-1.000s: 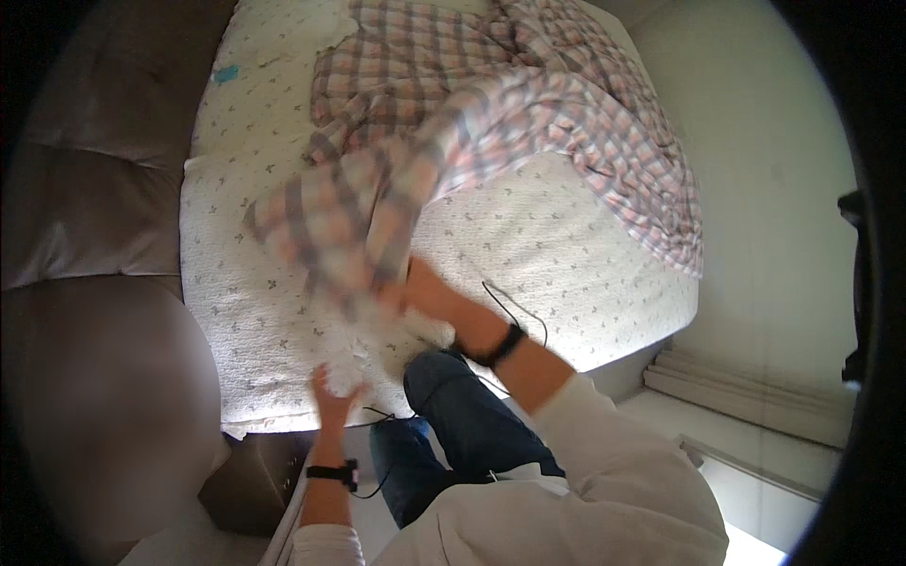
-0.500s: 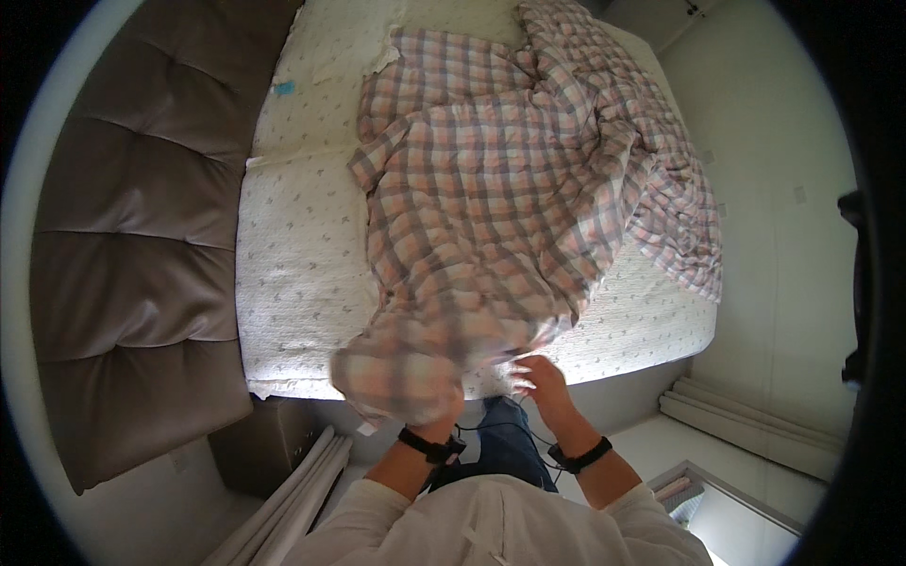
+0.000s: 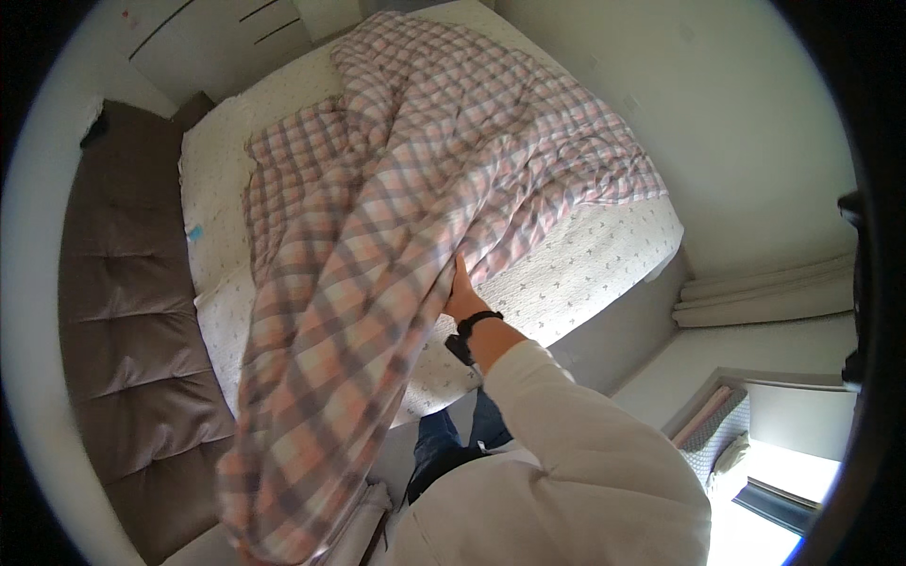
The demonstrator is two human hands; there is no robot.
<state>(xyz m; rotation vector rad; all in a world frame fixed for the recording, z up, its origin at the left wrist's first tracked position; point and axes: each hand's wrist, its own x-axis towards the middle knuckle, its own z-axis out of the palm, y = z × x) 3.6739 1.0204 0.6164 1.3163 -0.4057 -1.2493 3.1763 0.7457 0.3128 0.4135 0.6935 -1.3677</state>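
The right hand (image 3: 462,291) grips an edge of the checked blanket (image 3: 396,236), lifting it so cloth hangs left of the hand over the mattress (image 3: 585,274); the left hand is hidden.

- The blanket (image 3: 415,217) lies on the mattress (image 3: 585,264) and hangs off its near edge — down past the person's left side.
- The right hand (image 3: 462,288) is at that near edge, gripping the blanket's underside.
- The headboard (image 3: 123,311) runs along the mattress's left.
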